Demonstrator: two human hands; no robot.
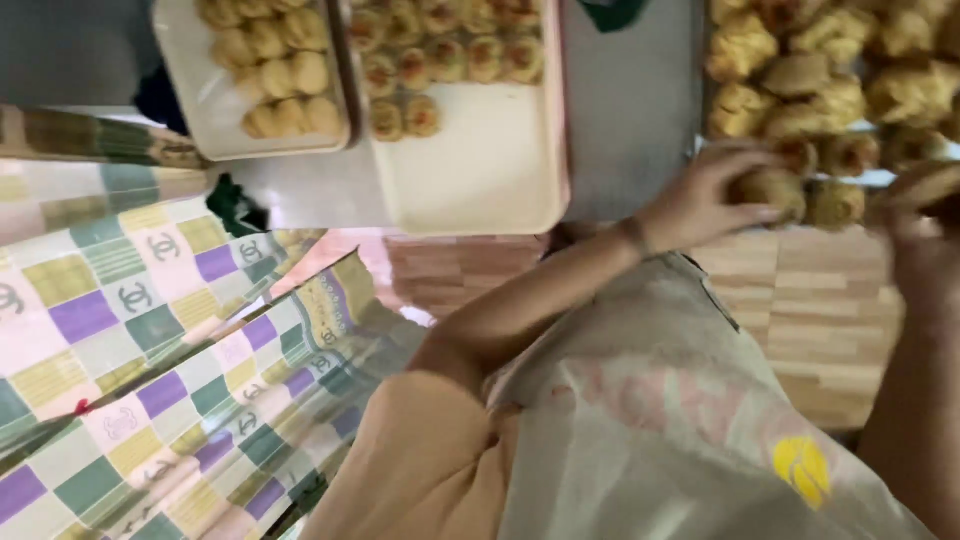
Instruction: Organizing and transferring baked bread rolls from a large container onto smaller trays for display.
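My left hand reaches up and to the right, its fingers closed around a golden-brown fried pastry at the near edge of a heap of fried pastries. My right hand is blurred at the right edge and grips a round brown pastry beside that heap. My left forearm crosses above a grey apron with a pink print and a yellow spot.
A cream tray holds rows of small round pastries at its far end. Left of it, a white tray carries pale golden dumplings. Both stand on a grey table. Checked cloth fills the lower left, with wood-pattern floor below.
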